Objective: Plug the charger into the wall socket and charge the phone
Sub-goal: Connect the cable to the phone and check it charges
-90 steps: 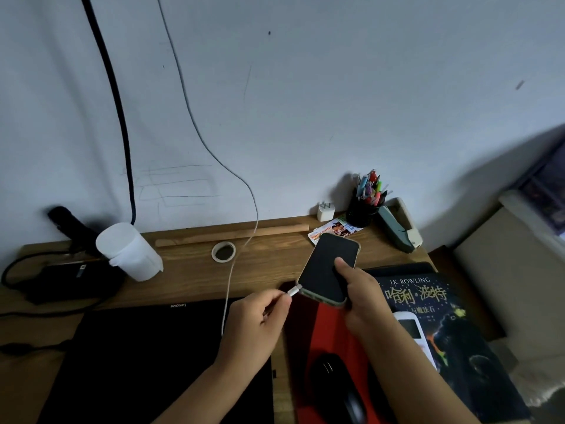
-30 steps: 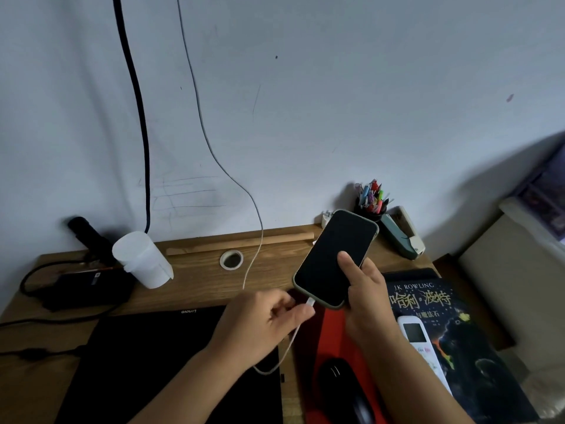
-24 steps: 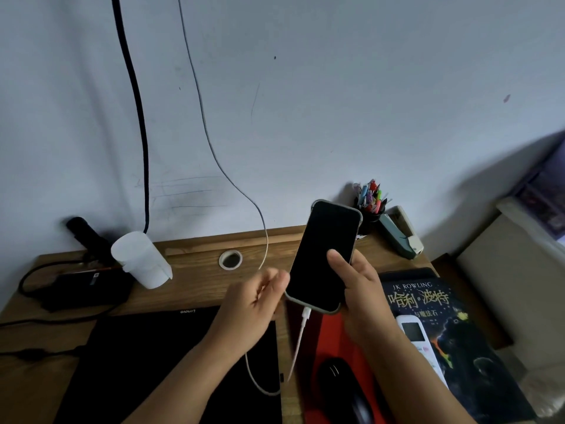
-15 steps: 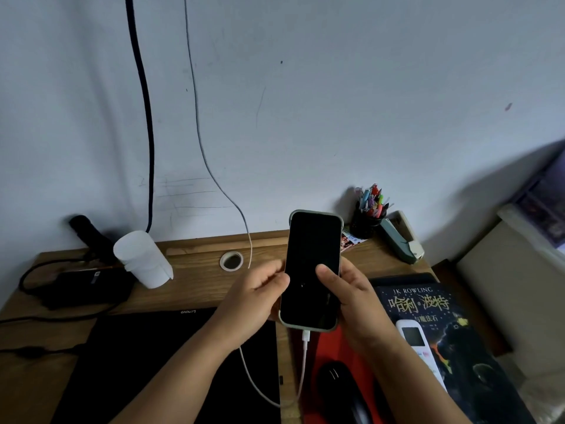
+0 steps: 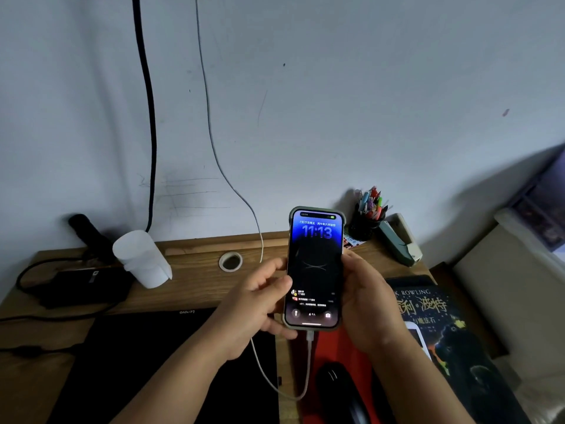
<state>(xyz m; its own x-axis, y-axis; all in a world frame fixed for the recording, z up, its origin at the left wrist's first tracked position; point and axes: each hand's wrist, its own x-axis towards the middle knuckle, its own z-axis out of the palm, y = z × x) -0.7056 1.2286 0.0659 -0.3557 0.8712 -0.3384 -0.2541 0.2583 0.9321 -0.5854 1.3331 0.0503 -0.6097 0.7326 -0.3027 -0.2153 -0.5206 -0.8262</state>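
Phone (image 5: pixel 315 267) lit, frame center, upright btwn left hand (image 5: pixel 260 304) & right hand (image 5: pixel 363 304), both gripping it to check charging; cable (image 5: pixel 309 347) plugged at bottom.

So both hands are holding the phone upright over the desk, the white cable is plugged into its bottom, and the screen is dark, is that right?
Not quite: the screen is lit, showing a lock screen with 11:13. The head view shows the left hand and right hand holding the phone upright over the desk, the white cable plugged into its bottom.
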